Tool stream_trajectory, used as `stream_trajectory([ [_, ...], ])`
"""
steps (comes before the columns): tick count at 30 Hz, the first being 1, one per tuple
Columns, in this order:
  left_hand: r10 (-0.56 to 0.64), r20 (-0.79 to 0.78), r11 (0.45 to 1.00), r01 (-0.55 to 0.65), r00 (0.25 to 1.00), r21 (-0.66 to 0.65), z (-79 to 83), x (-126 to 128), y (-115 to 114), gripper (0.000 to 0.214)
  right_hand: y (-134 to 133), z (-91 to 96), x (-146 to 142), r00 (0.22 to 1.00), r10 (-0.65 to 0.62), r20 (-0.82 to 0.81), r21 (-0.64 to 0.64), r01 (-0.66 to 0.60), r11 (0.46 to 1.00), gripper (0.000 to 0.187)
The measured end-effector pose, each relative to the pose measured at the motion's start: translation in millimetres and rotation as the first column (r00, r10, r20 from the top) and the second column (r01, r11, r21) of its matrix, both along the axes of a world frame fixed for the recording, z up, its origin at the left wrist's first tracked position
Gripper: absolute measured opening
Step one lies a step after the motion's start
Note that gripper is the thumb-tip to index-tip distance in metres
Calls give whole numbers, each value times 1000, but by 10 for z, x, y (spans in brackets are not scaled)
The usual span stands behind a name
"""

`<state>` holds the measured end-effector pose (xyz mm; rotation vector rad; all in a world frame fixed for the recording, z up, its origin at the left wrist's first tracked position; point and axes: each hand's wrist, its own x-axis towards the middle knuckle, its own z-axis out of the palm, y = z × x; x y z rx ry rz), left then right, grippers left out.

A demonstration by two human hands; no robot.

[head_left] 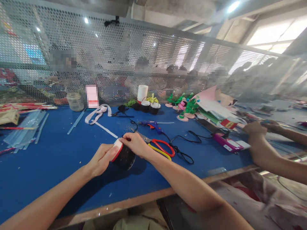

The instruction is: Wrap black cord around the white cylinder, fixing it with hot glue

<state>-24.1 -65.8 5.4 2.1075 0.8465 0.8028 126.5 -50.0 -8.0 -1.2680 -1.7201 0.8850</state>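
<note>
A small black pot [124, 158] is tilted on its side just above the blue table, with a red and white band along its left end. My left hand [102, 156] is closed around that banded end, its thumb lying across the white part. On the pot's upper edge, the fingers of my right hand [134, 143] are pinched together; whatever lies under the fingertips is hidden. A white ribbon [105, 128] runs from a loose coil down to just behind the pot. Close to my right hand lie scissors [163, 148] with red and yellow handles.
Behind the scissors lies a blue glue gun [152, 125] with a black cord. Black pots [154, 108] with wire handles and a stack of white cups [143, 92] stand by the mesh screen. Glue sticks [26, 129] lie left. At right, a co-worker's arm [261, 150] rests near a purple power strip [226, 142].
</note>
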Motion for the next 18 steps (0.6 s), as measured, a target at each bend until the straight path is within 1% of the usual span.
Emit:
stream_trajectory([
  [3,6,10,1000,-7,1000,16,18,-3,-4,34,8,17,9,999,1,-54,-44,-4,999,28],
  [5,39,32,999,-40,999,37,35,-14,-8,35,21,52,47,992,3,-126,-125,-19,992,37],
  [6,65,46,997,-67,997,43,44,-21,-10,35,28,74,77,986,19,-165,-179,-49,983,43],
  [8,114,69,992,-117,991,38,66,-35,-10,36,35,124,153,963,108,-247,-284,-179,942,56],
  [9,125,71,992,-127,990,24,77,-40,-7,35,35,147,194,944,176,-279,-317,-264,911,58],
  [10,126,71,992,-127,989,3,86,-45,-1,34,33,168,232,922,254,-293,-329,-347,878,57],
  [11,119,68,993,-117,991,-28,94,-48,8,32,29,185,265,902,323,-286,-322,-408,855,54],
  [12,107,67,992,-103,992,-70,99,-49,20,31,24,199,291,891,374,-257,-299,-441,846,50],
  [14,94,84,979,-77,992,-191,95,-47,53,29,13,216,318,896,420,-146,-223,-443,868,48],
  [16,114,145,936,-58,983,-346,73,-40,94,29,-3,221,306,912,410,-3,-132,-407,904,46],
  [18,161,232,870,-26,959,-493,41,-29,130,29,-28,213,262,925,351,146,-31,-350,936,44],
])
